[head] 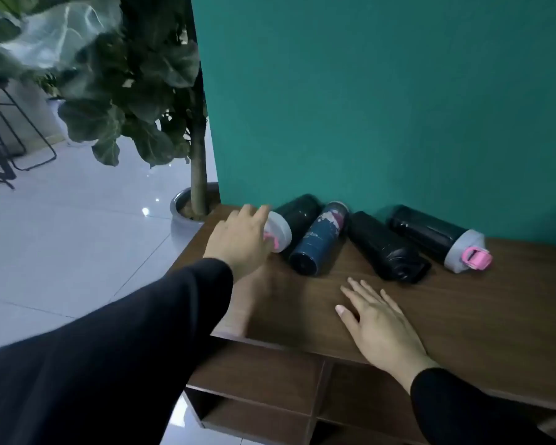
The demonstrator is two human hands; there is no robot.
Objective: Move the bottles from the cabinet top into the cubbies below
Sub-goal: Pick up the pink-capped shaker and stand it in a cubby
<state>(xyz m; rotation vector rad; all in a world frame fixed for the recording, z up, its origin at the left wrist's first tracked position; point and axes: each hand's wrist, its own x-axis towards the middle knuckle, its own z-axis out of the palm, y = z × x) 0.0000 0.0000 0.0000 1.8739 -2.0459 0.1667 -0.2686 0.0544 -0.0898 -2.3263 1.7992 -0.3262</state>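
Several bottles lie on their sides on the brown cabinet top against the teal wall. The leftmost is a black bottle with a grey and pink lid. Beside it lie a dark blue patterned bottle, an all-black bottle and another black bottle with a grey and pink lid. My left hand reaches over the lid of the leftmost bottle, fingers spread, touching or nearly touching it. My right hand rests flat and open on the cabinet top in front of the bottles. The cubbies open below the front edge.
A potted plant with large leaves stands on the tiled floor just left of the cabinet. Black stool legs stand at the far left. The teal wall rises right behind the bottles.
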